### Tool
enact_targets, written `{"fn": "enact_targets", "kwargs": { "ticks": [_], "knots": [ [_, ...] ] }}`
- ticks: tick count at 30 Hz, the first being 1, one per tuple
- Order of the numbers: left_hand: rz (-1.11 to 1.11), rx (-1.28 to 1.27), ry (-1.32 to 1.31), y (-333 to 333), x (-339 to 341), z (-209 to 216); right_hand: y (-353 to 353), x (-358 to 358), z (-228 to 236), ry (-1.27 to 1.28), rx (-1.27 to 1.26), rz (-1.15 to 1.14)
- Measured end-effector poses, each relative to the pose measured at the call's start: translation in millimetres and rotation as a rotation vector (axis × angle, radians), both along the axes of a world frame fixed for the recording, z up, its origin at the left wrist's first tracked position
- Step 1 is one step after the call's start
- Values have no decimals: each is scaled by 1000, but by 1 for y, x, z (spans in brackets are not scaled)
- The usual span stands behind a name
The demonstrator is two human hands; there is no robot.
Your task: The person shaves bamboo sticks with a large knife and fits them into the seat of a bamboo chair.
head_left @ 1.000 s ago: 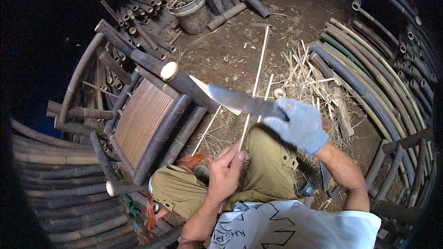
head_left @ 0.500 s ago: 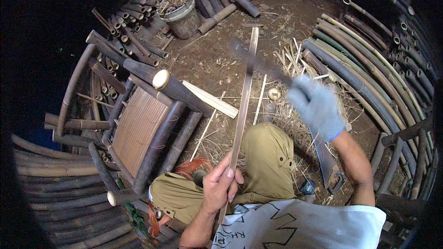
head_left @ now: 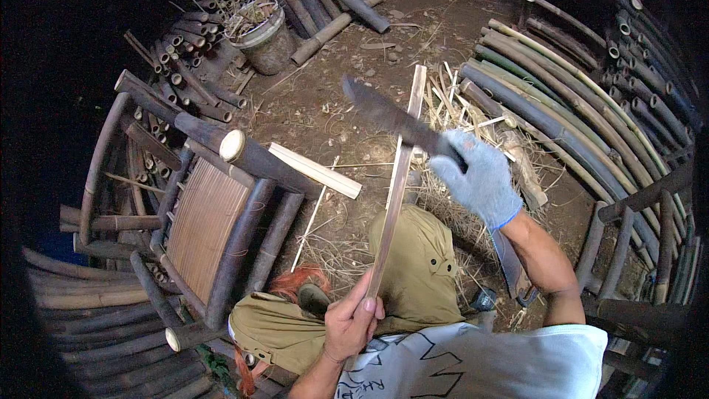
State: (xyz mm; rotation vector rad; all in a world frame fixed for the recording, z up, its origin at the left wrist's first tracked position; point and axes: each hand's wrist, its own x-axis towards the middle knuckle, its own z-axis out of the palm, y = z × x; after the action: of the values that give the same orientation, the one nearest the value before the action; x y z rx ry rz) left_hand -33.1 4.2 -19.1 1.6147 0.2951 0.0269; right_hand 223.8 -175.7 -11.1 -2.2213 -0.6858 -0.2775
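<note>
My bare left hand [head_left: 353, 323] is closed round the lower part of a long bamboo strip [head_left: 399, 177], which slants up and away from my lap. In a pale blue glove, my right hand [head_left: 478, 177] grips a machete [head_left: 395, 114] by its handle, itself hidden in the fist. The dark, slightly blurred blade points to the far left and crosses the strip's upper part. From this view I cannot tell whether blade and strip touch. Below my right wrist a handsaw [head_left: 509, 262] rests by my knee, partly covered by my forearm.
A bamboo chair [head_left: 210, 214] stands at the left, with a split bamboo piece [head_left: 314, 170] beside it. Shavings [head_left: 340, 240] litter the ground around my knees. A bucket of scraps [head_left: 262, 41] is at the far left. Bamboo poles [head_left: 561, 118] are stacked at the right.
The machete has come down and left toward the strip with my right hand. The strip's far end has shifted slightly right and nearer. The whole view has shifted a little.
</note>
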Motion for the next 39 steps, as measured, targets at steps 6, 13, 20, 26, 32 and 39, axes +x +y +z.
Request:
{"fn": "enact_targets", "kwargs": {
  "ticks": [6,13,20,26,32,39],
  "knots": [
    [-29,-4,21,12,-20,1,-35,91,-30,-123,88,-95],
    [248,-396,-127,93,95,23,-31,111,-198,311,-251,-248],
    [367,-524,-230,210,163,44,-25,23,-333,585,-435,-337],
    [553,-236,-241,323,144,69,43,119,-242,571,-770,-186],
    [1013,1116,134,486,7,57,244,82,-16,100,-76,324],
    [966,1281,568,567,-50,-7,417,3,15,-228,-102,288]
  ]
}}
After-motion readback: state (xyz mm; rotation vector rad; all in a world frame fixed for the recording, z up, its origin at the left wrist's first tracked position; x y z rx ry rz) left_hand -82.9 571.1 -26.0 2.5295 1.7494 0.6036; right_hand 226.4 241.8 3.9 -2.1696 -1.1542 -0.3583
